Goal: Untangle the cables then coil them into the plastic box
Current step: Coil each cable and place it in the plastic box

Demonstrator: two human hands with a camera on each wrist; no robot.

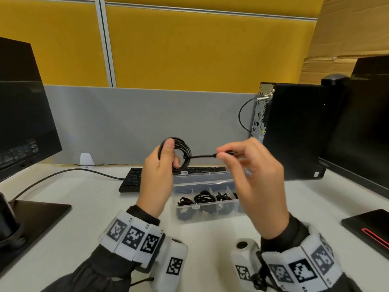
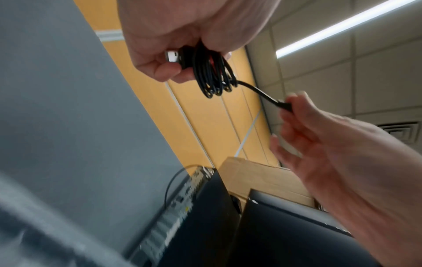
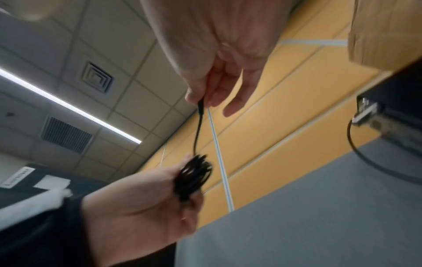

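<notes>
Surface (image 1: 88,218): white, fills lower half of head view. Plastic box (image 1: 207,202) sits at frame centre, below both hands; clear, w/ dividers; several compartments hold black coiled cables (image 1: 203,197). Black keyboard (image 1: 134,178) lies just behind the box, its cord running toward left edge of frame. Monitor (image 1: 23,119) at left edge, its flat stand base (image 1: 35,216) at lower left. PC tower (image 1: 294,131) stands upright at right of centre, rear ports facing frame centre, w/ a thin cable looped off its back. Second dark monitor (image 1: 366,123) at right edge; flat black device w/ red stripe (image 1: 368,226) at lower right.

Room: grey divider panel (image 1: 147,123) behind the surface; yellow wall panels (image 1: 189,49) above it; cardboard (image 1: 347,28) at upper right. Wrist views show tiled ceiling, strip light (image 2: 342,27) and air vent (image 3: 97,77).

Left hand (image 1: 157,175), centre-left of head view, held above the surface: fingers (image 2: 160,70) curled round a black cable coil (image 1: 181,150); a silver plug end (image 2: 172,56) shows inside the grip in left wrist view.

Right hand (image 1: 252,175), centre-right: thumb and forefinger pinch the free cable end at its connector; remaining fingers loosely spread. A short run of cable spans between the hands, nearly level, above the box.

Both wrists carry white bands w/ black-and-white markers.
</notes>
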